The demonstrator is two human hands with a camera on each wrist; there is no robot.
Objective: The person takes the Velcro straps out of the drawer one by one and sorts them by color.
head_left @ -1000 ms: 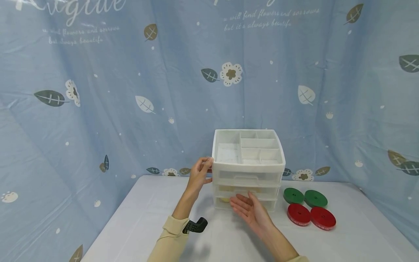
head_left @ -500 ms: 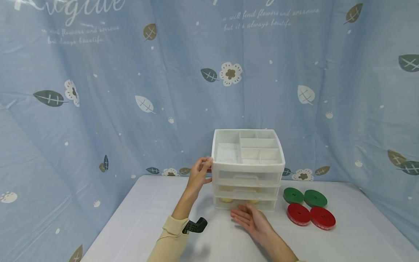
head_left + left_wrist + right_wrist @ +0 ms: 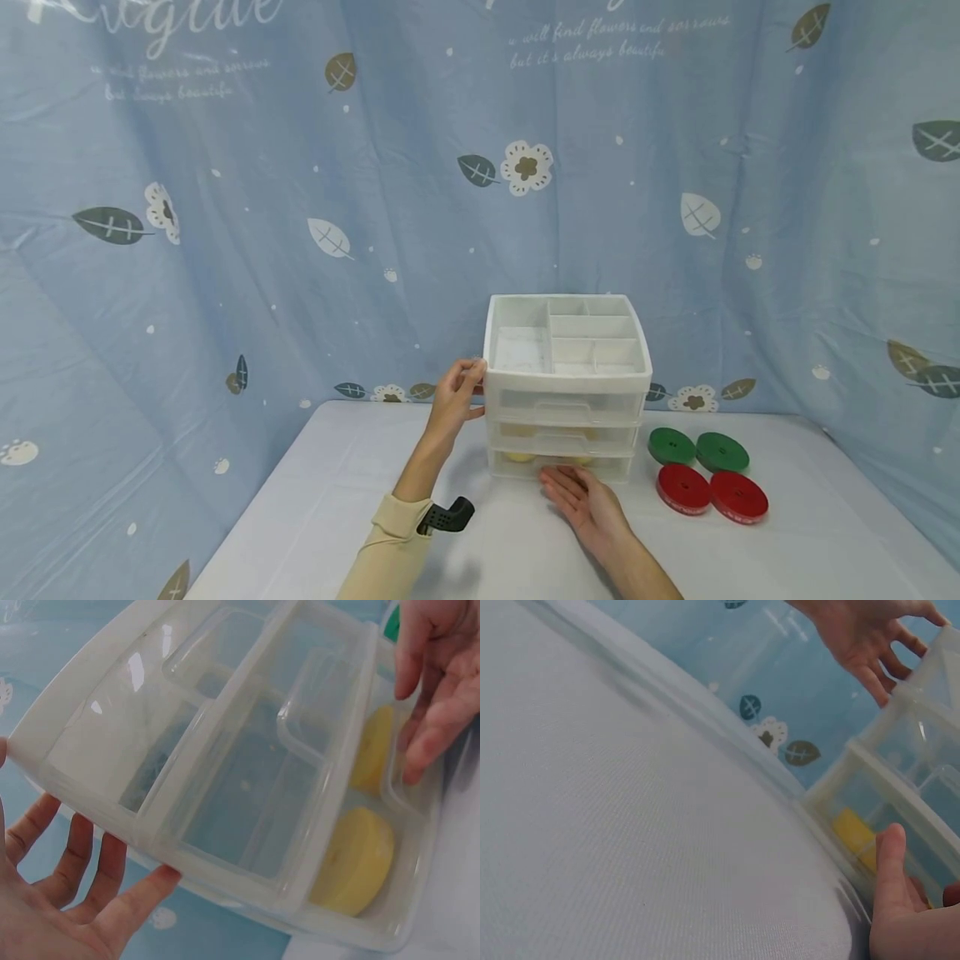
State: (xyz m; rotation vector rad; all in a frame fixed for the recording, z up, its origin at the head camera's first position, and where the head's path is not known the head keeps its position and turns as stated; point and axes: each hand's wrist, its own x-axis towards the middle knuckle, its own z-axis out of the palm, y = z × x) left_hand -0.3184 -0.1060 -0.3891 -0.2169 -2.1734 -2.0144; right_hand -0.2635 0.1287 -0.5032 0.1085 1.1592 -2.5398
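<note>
A white drawer unit (image 3: 567,382) with three clear drawers stands on the table. My left hand (image 3: 455,398) touches its left side, fingers spread along the wall in the left wrist view. At the front of the bottom drawer (image 3: 510,468), my right hand (image 3: 588,505) is held palm up with loosely bent fingers, fingertips right at the drawer's pull. Yellow rolls (image 3: 356,862) lie inside that bottom drawer, partly hidden by the right hand in the right wrist view. All the drawers look pushed in.
Two green ribbon rolls (image 3: 722,452) and two red ribbon rolls (image 3: 738,497) lie on the white table (image 3: 360,467) to the right of the unit. The unit's top tray (image 3: 522,348) has several compartments. A blue patterned curtain (image 3: 420,208) hangs behind.
My right hand has dropped from in front of the drawers to the bottom drawer's pull, then shifted slightly right. The left hand has stayed at the unit's side.
</note>
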